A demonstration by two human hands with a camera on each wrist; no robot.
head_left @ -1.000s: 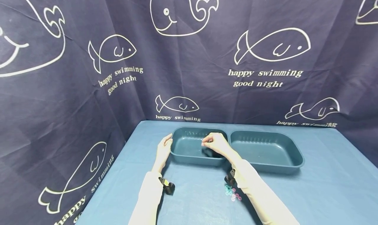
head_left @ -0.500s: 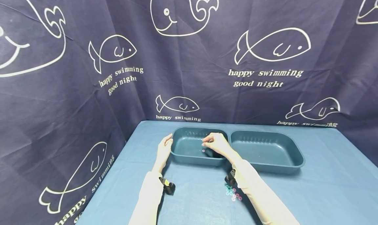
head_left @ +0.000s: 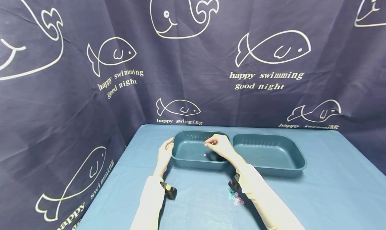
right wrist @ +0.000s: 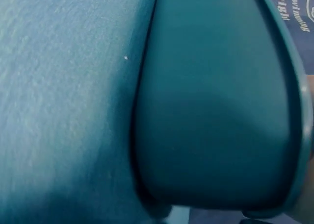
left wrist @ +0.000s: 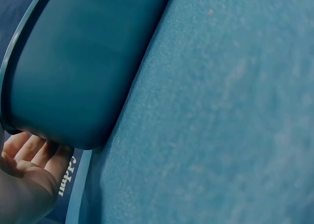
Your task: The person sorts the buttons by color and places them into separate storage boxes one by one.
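In the head view, a dark teal tray (head_left: 193,163) stands at the back of the table. My left hand (head_left: 164,153) rests against its left end; the left wrist view shows the fingers (left wrist: 37,153) touching the end wall below the rim. My right hand (head_left: 221,146) is above the right part of this tray, fingers bent and thumb near the index fingertip. Whether anything is between those fingertips is too small to tell. A small pink ring-shaped bead (head_left: 205,155) lies on the tray floor below them. In the right wrist view the tray's outer wall (right wrist: 216,101) hides most of that hand.
A second teal tray (head_left: 280,172) stands right beside the first. Several small pink and turquoise ring-shaped beads (head_left: 236,199) lie loose on the blue tablecloth (head_left: 199,203) near my right forearm. A dark fabric curtain (head_left: 211,72) with fish drawings rises behind the table.
A pink bead has appeared on the left tray's floor below my right fingertips, where a pinkish spot showed one second ago. Both hands stay in place; the head view has shifted slightly.
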